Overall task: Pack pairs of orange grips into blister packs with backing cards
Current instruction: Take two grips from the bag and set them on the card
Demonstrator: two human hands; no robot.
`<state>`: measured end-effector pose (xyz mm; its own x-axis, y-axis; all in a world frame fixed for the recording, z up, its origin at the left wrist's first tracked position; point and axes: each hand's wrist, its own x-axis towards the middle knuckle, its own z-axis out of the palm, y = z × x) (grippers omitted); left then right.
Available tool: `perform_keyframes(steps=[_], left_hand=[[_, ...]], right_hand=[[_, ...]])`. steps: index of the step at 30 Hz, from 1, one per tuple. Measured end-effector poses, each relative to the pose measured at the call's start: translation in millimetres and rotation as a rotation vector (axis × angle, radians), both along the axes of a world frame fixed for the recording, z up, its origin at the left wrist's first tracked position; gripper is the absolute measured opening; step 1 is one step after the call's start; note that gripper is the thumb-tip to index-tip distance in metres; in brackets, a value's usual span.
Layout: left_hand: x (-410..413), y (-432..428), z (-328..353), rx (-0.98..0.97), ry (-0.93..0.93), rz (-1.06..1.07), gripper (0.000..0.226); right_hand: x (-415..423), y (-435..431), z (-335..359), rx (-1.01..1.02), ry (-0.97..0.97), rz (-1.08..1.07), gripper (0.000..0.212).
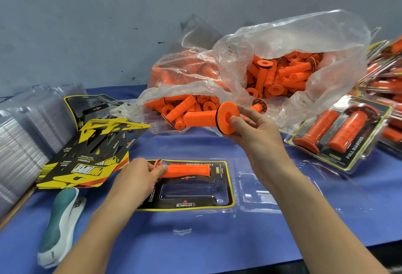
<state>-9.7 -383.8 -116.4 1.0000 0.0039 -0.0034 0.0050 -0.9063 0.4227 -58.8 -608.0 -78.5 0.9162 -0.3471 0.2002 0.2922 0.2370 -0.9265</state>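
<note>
One orange grip (189, 170) is laid on the far edge of the backing card (189, 205), its flanged end pinched by the left hand (139, 176). Above the card, a second grip (202, 118) is held by the right hand (250, 131), fingers curled round its flange.

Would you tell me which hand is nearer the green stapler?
Left. The left hand holds a grip on the card, just right of the stapler; the right hand holds another grip near the bag, much farther right.
</note>
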Motion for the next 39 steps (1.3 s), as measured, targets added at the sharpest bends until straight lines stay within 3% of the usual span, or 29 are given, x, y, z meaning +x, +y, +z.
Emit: perform_keyframes(steps=[3,6,9,11,15,19,22,26,30,39], left_hand=[[-2,0,0,0.011,-0.049,0.014,0.043],[-8,0,6,0.010,-0.287,0.033,0.036],[-15,-5,22,-0.119,-0.660,-0.165,0.033],[-22,-11,31,-0.160,-0.755,-0.344,0.033],[-31,-17,31,-0.098,-0.768,-0.544,0.039],[-33,-18,29,-0.097,-0.698,-0.585,0.046],[-33,-17,23,-0.085,-0.645,-0.611,0.043],[-32,-8,12,-0.063,-0.458,-0.722,0.037],[-35,-1,-2,0.019,-0.353,-0.799,0.038],[-32,-2,-10,0.022,-0.318,-0.795,0.038]], right_hand=[[-1,-1,0,0.023,-0.003,0.054,0.018],[-2,-3,-1,0.061,-0.006,0.124,0.018],[-2,-3,-1,0.121,0.016,0.216,0.028],[-2,-2,-1,0.143,0.035,0.279,0.030],[-4,-3,-3,0.182,0.044,0.379,0.020],[-6,-3,-6,0.201,0.073,0.447,0.021],[-12,1,-8,0.099,0.120,0.462,0.027],[-19,-5,-8,-0.078,0.141,0.173,0.026],[-24,-14,-5,-0.069,0.124,-0.010,0.026],[-19,-7,-14,-0.167,0.207,-0.035,0.028]])
